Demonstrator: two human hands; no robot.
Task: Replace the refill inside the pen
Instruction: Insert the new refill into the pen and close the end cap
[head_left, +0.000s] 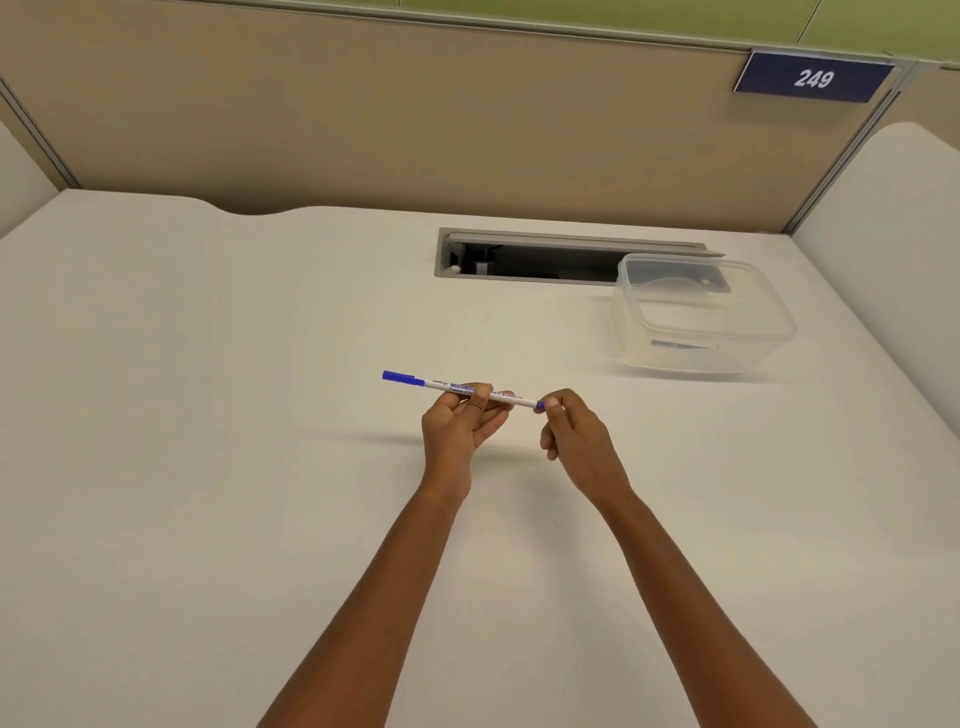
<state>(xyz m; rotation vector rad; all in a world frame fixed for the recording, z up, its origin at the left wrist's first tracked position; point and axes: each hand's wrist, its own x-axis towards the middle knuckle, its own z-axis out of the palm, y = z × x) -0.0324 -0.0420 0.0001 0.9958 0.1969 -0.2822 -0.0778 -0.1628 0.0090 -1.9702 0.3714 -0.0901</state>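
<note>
A white pen (441, 385) with blue printing and a blue cap on its left end lies nearly level above the white desk (208, 467). My left hand (460, 423) grips the middle of the barrel between thumb and fingers. My right hand (571, 431) pinches the small blue plug at the pen's right end with thumb and forefinger. No separate refill shows outside the pen.
A clear plastic container (701, 317) stands at the back right of the desk, with a dark thin item inside it. Behind it an open grey cable tray slot (519, 254) is set into the desk. A beige partition with a "249" sign (813, 78) closes the back.
</note>
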